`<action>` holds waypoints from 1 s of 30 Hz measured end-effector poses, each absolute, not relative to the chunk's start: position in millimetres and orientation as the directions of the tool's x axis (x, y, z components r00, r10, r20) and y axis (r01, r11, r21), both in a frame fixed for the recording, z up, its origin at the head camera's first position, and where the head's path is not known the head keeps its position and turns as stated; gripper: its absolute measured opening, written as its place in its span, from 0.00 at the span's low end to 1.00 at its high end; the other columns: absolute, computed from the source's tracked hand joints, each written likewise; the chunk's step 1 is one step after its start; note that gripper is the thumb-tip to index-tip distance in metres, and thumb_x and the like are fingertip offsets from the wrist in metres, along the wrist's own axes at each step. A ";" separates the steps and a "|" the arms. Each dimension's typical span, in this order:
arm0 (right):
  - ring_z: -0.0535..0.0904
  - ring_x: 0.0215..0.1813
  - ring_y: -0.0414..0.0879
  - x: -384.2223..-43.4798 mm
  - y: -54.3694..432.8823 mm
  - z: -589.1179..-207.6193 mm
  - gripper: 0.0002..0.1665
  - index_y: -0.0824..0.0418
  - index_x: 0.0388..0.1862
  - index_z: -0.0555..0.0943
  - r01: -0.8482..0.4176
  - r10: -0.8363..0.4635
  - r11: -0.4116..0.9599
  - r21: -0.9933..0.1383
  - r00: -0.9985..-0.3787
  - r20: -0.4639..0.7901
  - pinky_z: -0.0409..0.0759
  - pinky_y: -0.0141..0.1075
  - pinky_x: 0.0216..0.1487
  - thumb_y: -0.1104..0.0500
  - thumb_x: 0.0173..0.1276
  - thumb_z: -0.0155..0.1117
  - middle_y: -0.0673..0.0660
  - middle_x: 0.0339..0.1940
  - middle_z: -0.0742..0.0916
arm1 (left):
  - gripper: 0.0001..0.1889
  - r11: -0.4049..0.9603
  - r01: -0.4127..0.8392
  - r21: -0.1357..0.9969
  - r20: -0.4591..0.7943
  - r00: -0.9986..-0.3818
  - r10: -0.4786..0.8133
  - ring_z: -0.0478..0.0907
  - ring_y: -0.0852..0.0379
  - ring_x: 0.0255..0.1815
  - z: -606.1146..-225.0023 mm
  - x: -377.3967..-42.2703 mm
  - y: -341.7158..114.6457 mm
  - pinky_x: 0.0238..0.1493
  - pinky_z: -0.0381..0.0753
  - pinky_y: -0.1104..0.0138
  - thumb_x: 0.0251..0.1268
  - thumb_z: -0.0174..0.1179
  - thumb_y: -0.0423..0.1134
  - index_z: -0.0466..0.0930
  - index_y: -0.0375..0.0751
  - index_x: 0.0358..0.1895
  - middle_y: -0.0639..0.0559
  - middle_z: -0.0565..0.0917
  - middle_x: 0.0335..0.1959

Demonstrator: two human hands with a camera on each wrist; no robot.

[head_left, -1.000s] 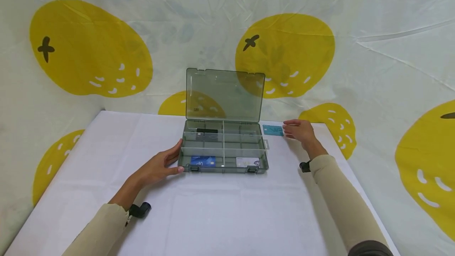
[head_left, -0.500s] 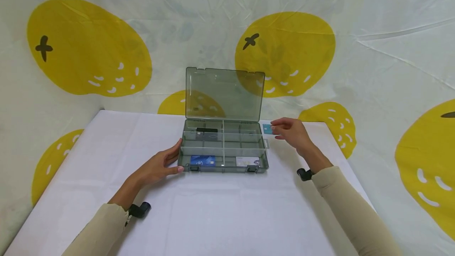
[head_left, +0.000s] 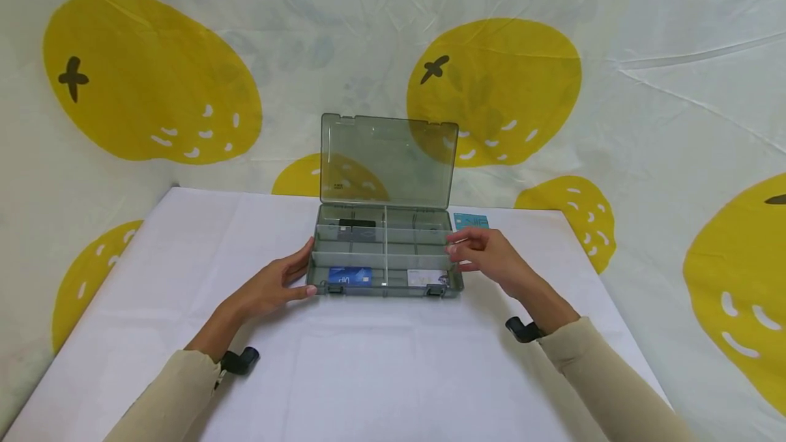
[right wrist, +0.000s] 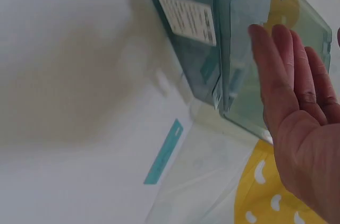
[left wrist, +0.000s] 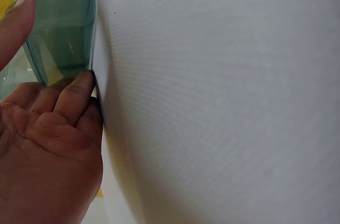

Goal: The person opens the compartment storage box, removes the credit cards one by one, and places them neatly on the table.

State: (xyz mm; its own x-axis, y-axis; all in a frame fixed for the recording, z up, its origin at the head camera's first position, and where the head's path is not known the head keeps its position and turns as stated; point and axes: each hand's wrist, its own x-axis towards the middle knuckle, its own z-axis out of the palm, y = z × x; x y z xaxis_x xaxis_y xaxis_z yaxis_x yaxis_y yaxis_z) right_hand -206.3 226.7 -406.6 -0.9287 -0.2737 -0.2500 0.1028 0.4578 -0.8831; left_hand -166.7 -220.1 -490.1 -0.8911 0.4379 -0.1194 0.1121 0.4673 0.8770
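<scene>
Clearly, the right hand (head_left: 488, 256) is released, its fingers extended at the right edge of the translucent grey-green plastic compartment box (head_left: 402, 290); contact is unclear. The left hand (head_left: 278, 284) grips its front-left corner. Inside lie a blue plastic card (head_left: 342, 276) apparently reading "VIP" front left, a white patterned card (head_left: 426, 278) front right and a black card (head_left: 357, 223) rear left. A teal rectangular card (head_left: 471, 220) lies just beyond the box's right side, near the rear table edge. The white-clothed table (head_left: 387, 367) stretches wide in front. The white side label (right wrist: 188, 18) is too blurred to read.
</scene>
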 end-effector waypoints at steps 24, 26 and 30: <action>0.89 0.60 0.60 -200.1 181.4 -424.8 0.28 0.64 0.72 0.77 0.107 -0.448 0.483 -0.869 -0.822 -0.351 0.76 0.60 0.76 0.55 0.79 0.67 0.66 0.57 0.91 | 0.56 0.465 0.108 0.879 -0.123 -0.890 0.440 0.54 0.38 0.88 -489.1 -167.8 -220.8 0.84 0.56 0.46 0.70 0.72 0.45 0.38 0.49 0.89 0.47 0.43 0.90; 0.89 0.60 0.59 -200.2 179.6 -426.3 0.28 0.63 0.73 0.77 0.125 -0.440 0.482 -0.867 -0.821 -0.363 0.77 0.60 0.76 0.54 0.79 0.67 0.65 0.57 0.91 | 0.56 0.467 0.106 0.878 -0.126 -0.890 0.438 0.54 0.38 0.88 -489.6 -167.7 -220.6 0.84 0.55 0.46 0.70 0.72 0.46 0.38 0.50 0.89 0.47 0.44 0.90; 0.87 0.62 0.61 -200.5 176.9 -427.4 0.27 0.64 0.72 0.77 0.158 -0.424 0.453 -0.878 -0.828 -0.367 0.80 0.58 0.72 0.56 0.79 0.65 0.67 0.60 0.90 | 0.56 0.465 0.104 0.879 -0.126 -0.891 0.437 0.54 0.38 0.88 -489.0 -167.3 -219.5 0.84 0.55 0.45 0.70 0.72 0.47 0.38 0.50 0.89 0.47 0.44 0.90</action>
